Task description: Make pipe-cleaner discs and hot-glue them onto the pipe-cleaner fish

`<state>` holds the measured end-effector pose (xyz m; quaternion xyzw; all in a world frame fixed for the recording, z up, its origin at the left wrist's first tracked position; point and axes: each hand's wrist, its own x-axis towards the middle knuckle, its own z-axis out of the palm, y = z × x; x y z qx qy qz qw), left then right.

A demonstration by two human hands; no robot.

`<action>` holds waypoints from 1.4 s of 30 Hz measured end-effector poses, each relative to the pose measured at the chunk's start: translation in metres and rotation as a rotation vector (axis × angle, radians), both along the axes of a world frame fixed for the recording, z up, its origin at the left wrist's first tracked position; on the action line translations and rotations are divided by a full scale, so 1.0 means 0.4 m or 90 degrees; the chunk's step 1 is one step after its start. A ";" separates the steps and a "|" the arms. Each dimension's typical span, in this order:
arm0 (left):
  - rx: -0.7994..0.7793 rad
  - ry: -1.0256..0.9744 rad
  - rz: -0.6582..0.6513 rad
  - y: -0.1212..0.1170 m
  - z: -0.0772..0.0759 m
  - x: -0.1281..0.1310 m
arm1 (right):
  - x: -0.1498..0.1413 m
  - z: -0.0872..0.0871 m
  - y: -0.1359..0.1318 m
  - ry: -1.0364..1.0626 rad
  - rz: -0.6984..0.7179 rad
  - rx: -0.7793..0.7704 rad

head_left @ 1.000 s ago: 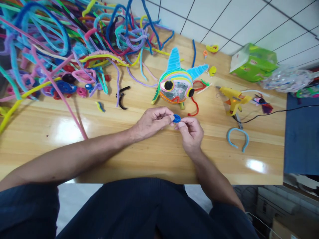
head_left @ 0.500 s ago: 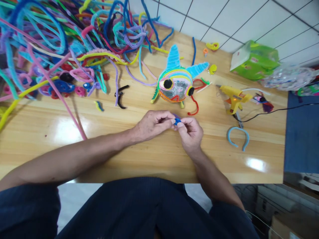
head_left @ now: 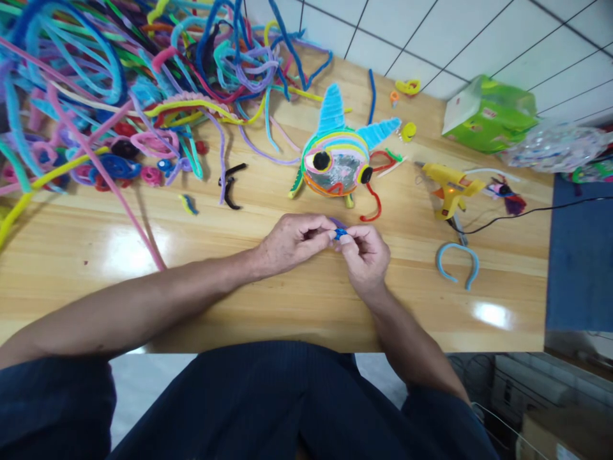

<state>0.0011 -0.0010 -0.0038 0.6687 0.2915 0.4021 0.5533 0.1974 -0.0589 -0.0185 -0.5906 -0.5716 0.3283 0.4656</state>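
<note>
**Two hands, one blue coil**

Together, the left hand (head_left: pixel 292 241) and right hand (head_left: pixel 364 255) pinched one small blue coil (head_left: pixel 340 234) over the table (head_left: pixel 287 306), just before one pipe-cleaner fish (head_left: pixel 338 163). One glue gun (head_left: pixel 450 185) and one green box (head_left: pixel 488 115) lay right.

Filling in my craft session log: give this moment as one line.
left hand: pinching blue coil | right hand: pinching same coil | above: pipe-cleaner fish | right: glue gun

Small blue pipe-cleaner coil (head_left: pixel 340 234), mostly hidden, pinched between both hands' fingertips above table.
</note>
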 end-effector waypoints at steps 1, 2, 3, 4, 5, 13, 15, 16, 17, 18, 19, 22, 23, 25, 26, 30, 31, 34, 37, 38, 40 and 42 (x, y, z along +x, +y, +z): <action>0.011 0.004 0.002 0.000 0.000 0.000 | 0.000 0.001 0.000 0.000 0.002 0.002; 0.019 0.007 0.004 -0.001 0.000 0.000 | 0.001 0.001 -0.001 0.000 0.003 0.004; 0.026 0.010 0.006 -0.002 0.000 0.000 | 0.000 0.001 -0.001 0.001 0.004 0.005; 0.032 0.014 0.008 -0.002 0.000 0.000 | 0.000 0.001 -0.002 0.003 0.006 0.003; 0.038 0.018 0.012 -0.003 0.000 0.000 | -0.001 0.001 -0.003 0.006 0.007 -0.001; 0.189 0.076 0.063 -0.011 -0.009 -0.001 | -0.006 0.016 0.004 0.021 0.015 0.096; 0.225 0.078 0.060 -0.013 -0.010 -0.002 | -0.008 0.019 0.008 0.017 0.022 0.123; 0.238 0.073 0.057 -0.013 -0.010 -0.002 | -0.009 0.019 0.009 0.020 0.024 0.130; 0.248 0.067 0.055 -0.014 -0.010 -0.002 | -0.010 0.020 0.009 0.027 0.020 0.136; 0.253 0.061 0.053 -0.015 -0.009 -0.002 | -0.011 0.020 0.009 0.038 0.010 0.142; 0.255 0.054 0.053 -0.015 -0.007 -0.002 | -0.012 0.020 0.009 0.051 -0.009 0.153; 0.225 0.053 0.057 -0.013 -0.003 -0.003 | -0.008 0.026 0.007 0.070 -0.086 0.196; 0.205 0.055 0.059 -0.012 -0.002 -0.003 | -0.004 0.029 0.006 0.069 -0.096 0.210; 0.165 0.050 0.065 -0.010 0.000 -0.004 | 0.005 0.035 0.007 0.071 -0.081 0.233; 0.150 0.048 0.067 -0.010 0.001 -0.005 | 0.009 0.037 0.008 0.078 -0.064 0.242; 0.157 0.067 0.048 -0.010 0.002 -0.008 | 0.017 0.040 0.016 0.066 -0.066 0.265; 0.168 0.074 0.039 -0.011 0.002 -0.009 | 0.018 0.041 0.018 0.038 -0.071 0.258; 0.196 0.075 0.026 -0.012 0.002 -0.010 | 0.021 0.045 0.021 -0.057 -0.021 0.208; 0.206 0.063 0.028 -0.012 0.000 -0.008 | 0.026 0.052 0.020 -0.093 0.070 0.170; 0.205 0.056 0.028 -0.012 -0.001 -0.008 | 0.028 0.054 0.019 -0.093 0.088 0.163; 0.202 0.042 0.022 -0.011 -0.004 -0.007 | 0.030 0.055 0.018 -0.086 0.103 0.154; 0.192 0.046 0.012 -0.011 -0.006 -0.007 | 0.030 0.051 0.018 -0.078 0.105 0.144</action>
